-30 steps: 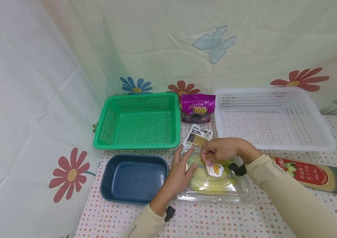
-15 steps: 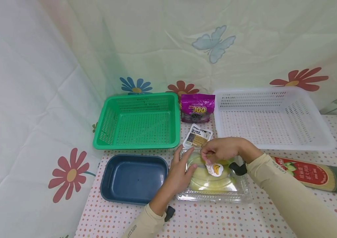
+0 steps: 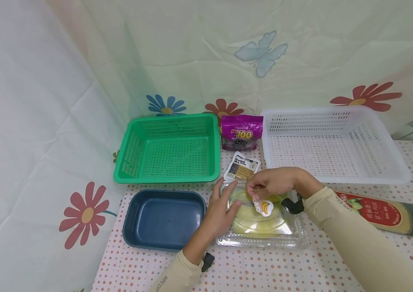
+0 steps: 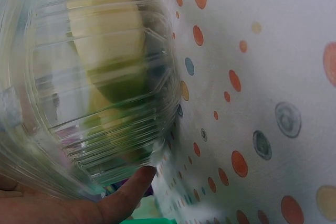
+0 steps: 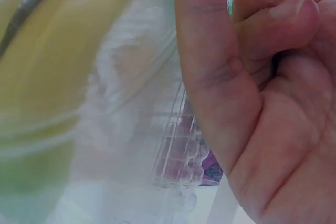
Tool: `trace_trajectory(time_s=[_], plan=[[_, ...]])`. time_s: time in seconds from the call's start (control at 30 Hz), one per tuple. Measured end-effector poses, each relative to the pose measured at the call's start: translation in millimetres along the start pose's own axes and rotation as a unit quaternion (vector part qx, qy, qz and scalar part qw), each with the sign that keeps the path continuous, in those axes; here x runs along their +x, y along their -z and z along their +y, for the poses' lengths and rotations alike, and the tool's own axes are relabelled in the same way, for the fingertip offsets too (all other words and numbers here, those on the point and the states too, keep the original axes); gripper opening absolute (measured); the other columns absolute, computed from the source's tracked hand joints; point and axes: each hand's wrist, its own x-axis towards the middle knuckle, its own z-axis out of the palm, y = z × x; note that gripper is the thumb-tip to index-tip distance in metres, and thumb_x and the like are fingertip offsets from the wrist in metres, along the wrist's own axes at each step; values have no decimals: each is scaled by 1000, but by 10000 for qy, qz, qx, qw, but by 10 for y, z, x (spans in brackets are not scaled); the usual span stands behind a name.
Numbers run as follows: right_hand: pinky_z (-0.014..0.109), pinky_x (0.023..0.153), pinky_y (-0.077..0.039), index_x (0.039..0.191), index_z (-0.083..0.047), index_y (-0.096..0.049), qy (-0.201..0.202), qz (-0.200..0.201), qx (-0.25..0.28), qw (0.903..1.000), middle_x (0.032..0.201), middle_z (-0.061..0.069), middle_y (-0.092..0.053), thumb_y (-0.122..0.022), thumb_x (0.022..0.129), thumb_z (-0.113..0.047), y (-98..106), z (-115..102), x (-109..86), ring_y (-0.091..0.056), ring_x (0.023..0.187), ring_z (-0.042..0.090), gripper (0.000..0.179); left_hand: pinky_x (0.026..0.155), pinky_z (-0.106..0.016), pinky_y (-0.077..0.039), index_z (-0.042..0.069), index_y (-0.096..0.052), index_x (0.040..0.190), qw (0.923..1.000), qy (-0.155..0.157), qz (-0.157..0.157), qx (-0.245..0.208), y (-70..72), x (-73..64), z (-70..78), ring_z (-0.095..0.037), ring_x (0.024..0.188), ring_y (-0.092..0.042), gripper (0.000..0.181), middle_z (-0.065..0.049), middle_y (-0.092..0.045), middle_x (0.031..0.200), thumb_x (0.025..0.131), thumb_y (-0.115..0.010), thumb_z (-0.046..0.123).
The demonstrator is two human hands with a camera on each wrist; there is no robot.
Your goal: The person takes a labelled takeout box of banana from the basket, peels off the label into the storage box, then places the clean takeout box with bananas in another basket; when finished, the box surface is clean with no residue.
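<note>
A clear plastic clamshell box (image 3: 264, 241) with bananas (image 3: 257, 227) inside lies on the table in front of me. My left hand (image 3: 221, 215) rests on its left side with fingers spread; in the left wrist view one finger (image 4: 131, 190) touches the box's wall. With curled fingers, my right hand (image 3: 273, 182) pinches the left edge of a white sticker (image 3: 266, 208) bearing a banana picture, on the lid. That edge looks lifted and crumpled, while the printed part lies over the lid. The right wrist view shows the curled fingers (image 5: 278, 24) close up; the pinch itself is hidden there.
Behind the box lie a small flat food pack (image 3: 242, 167) and a purple candy bag (image 3: 242, 133). A green basket (image 3: 177, 178) and blue tray (image 3: 164, 243) stand left. A white basket (image 3: 337, 178) and a spaghetti pack (image 3: 381, 213) are on the right.
My right hand has shifted very slightly, and the sticker's pinched edge looks a little more raised. The left hand and the box stay in place.
</note>
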Motion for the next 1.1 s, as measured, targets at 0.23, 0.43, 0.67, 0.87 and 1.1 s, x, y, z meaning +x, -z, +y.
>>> trace_trajectory(time_s=[0.23, 0.43, 0.67, 0.87, 1.1], plan=[[25, 72, -41, 83, -15, -61, 10, -65, 91, 9999, 75, -8, -47, -69, 94, -21, 12, 6, 3, -46, 72, 8, 15, 108, -68, -41, 34, -32, 160, 10000, -17, 3, 11, -4, 3, -4, -46, 149, -31, 62, -15, -13, 170, 104, -58, 29], [25, 73, -41, 85, -13, -61, 37, -148, 208, 9997, 78, -6, -48, -68, 95, -23, 31, 22, -2, -47, 74, 9, 15, 109, -67, -40, 34, -33, 160, 10000, -50, 8, 48, -4, 2, -7, -46, 149, -31, 61, -16, -13, 170, 105, -58, 30], [24, 74, -40, 85, -10, -61, 138, -232, 314, 9991, 80, -5, -48, -67, 95, -21, 51, 32, -10, -46, 76, 9, 16, 108, -69, -40, 31, -34, 160, 10000, 8, 3, 4, 0, 3, 1, -46, 150, -30, 60, -12, -12, 171, 105, -57, 31], [24, 74, -40, 87, -9, -60, 151, -304, 394, 9986, 80, -5, -47, -67, 94, -22, 61, 43, -11, -45, 76, 8, 16, 108, -69, -40, 34, -33, 160, 10000, 4, -3, -5, 5, 0, 2, -46, 150, -29, 60, -10, -12, 171, 105, -57, 32], [22, 73, -38, 89, -8, -59, 148, -332, 467, 9982, 78, -4, -45, -66, 95, -17, 69, 60, -16, -44, 75, 8, 13, 109, -68, -40, 32, -34, 160, 10000, 24, -28, -7, 4, 1, 1, -46, 150, -29, 60, -10, -11, 171, 105, -57, 32]])
